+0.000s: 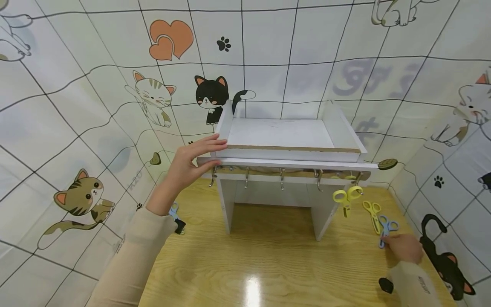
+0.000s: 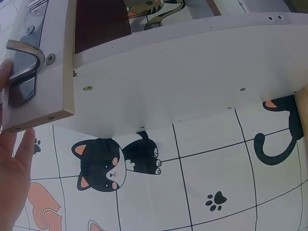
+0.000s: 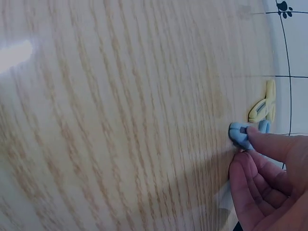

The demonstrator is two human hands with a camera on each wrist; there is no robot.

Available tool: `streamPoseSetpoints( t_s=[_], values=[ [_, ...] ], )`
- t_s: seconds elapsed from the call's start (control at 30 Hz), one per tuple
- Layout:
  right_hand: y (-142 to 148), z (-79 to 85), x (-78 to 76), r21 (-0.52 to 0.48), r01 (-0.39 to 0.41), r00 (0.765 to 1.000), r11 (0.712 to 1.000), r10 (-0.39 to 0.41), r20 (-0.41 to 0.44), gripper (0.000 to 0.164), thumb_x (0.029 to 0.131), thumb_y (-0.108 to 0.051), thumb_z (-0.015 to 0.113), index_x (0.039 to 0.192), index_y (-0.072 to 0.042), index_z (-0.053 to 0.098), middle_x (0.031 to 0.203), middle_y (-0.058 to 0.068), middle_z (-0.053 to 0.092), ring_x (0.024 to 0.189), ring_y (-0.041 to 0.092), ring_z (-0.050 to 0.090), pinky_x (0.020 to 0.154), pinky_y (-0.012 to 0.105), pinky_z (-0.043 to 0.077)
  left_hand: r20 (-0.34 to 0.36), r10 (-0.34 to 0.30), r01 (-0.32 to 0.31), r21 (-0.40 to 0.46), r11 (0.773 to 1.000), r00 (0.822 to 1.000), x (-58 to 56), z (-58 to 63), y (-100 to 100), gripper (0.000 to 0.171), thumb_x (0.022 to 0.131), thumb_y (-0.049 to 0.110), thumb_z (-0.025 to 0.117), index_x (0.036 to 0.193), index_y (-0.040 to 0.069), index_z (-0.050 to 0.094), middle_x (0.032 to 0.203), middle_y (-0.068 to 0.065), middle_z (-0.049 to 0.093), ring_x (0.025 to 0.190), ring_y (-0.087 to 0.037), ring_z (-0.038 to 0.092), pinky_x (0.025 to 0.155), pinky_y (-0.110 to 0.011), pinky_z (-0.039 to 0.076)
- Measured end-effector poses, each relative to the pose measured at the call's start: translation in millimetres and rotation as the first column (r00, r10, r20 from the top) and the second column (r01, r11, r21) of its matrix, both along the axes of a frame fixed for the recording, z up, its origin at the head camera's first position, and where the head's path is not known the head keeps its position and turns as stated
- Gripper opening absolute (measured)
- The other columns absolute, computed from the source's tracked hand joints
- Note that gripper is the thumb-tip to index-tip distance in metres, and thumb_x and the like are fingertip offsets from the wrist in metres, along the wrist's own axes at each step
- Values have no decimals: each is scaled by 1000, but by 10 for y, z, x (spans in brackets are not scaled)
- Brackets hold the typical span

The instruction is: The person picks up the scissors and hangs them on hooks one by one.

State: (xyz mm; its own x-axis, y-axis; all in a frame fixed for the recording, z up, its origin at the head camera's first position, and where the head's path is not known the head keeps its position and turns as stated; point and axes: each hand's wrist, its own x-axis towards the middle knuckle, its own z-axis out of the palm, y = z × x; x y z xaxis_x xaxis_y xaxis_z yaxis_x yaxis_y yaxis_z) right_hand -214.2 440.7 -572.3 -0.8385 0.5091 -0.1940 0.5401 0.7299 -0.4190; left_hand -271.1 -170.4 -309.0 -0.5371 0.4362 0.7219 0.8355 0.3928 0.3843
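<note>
A white shelf rack [image 1: 287, 164] with a row of metal hooks stands on the wooden table. My left hand [image 1: 195, 155] grips its left end, thumb at the front edge and fingers along the side panel. In the left wrist view, part of the left hand [image 2: 14, 163] shows around the rack's corner beside a hook [image 2: 29, 60]. Low at the right, my right hand [image 1: 404, 247] pinches the end of blue scissors [image 1: 383, 232] at the table. The right wrist view shows thumb and finger at these blue scissors [image 3: 239, 134].
Yellow scissors [image 1: 347, 197] hang from the rightmost hook. Another yellow pair [image 1: 372, 215] lies on the table beside the blue ones. Blue-handled scissors [image 1: 174, 209] lie left of the rack, partly hidden by the left sleeve. Cat-printed tile sheeting [image 1: 268, 85] stands behind and at both sides.
</note>
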Motion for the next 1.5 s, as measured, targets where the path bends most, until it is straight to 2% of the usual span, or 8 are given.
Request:
streamPoseSetpoints(
  t_s=[0.23,0.53,0.67,0.87,1.07,1.2,1.33,1.5],
  values=[
    [-61,36,-3,-62,105,994,992,-103,36,51,86,-27,70,102,21,61,91,33,60,85,41,57,70,48,49,16,7,-7,1,1000,1000,3,-7,-9,42,82,3,79,124,9,71,128,-8,70,137,-23,54,117,-28,40],
    [1,-17,43,-71,123,992,990,-120,44,50,83,-25,71,99,21,60,94,34,61,86,41,57,73,49,50,-2,-11,11,7,1000,1000,-6,-25,5,43,82,1,79,124,7,71,127,-10,70,136,-25,55,117,-27,40],
    [65,-69,72,-117,150,989,982,-147,33,40,81,-25,73,86,15,67,77,22,67,84,39,61,72,47,48,-5,-17,17,8,1000,1000,-6,-30,6,43,82,1,79,123,7,71,126,-10,71,135,-25,55,116,-26,40],
    [156,-157,143,-327,192,980,925,-198,17,32,84,-23,74,86,9,75,53,-6,65,55,8,57,83,47,47,-5,-23,23,15,1000,1000,-9,-26,4,43,81,0,79,123,7,71,126,-10,71,135,-25,56,116,-25,41],
    [143,-177,214,-421,236,967,876,-254,13,38,87,-18,72,105,15,69,52,-12,62,52,2,53,61,23,41,3,-28,28,20,999,1000,-1,-11,4,44,81,0,79,123,7,71,126,-12,71,136,-25,55,116,-26,40],
    [127,-118,278,-476,236,960,847,-278,-19,31,87,-20,72,90,11,73,51,-16,60,54,-1,52,52,18,40,4,-28,28,21,999,1000,3,-9,3,44,81,0,79,124,7,71,126,-12,70,136,-25,55,116,-26,40],
    [149,-21,320,-466,202,969,861,-246,-36,29,88,-28,71,75,-3,76,54,-18,61,57,-3,50,59,21,40,-1,-30,30,22,999,1000,0,-10,1,43,81,-1,79,123,6,71,127,-12,70,136,-26,55,117,-27,40],
    [163,135,323,-448,158,977,880,-204,-58,46,90,-36,68,95,9,73,58,-18,63,57,-8,48,70,25,42,-2,-32,32,25,999,999,-2,-12,-1,43,81,-1,79,123,6,71,127,-12,70,136,-26,55,117,-28,40]
  ],
)
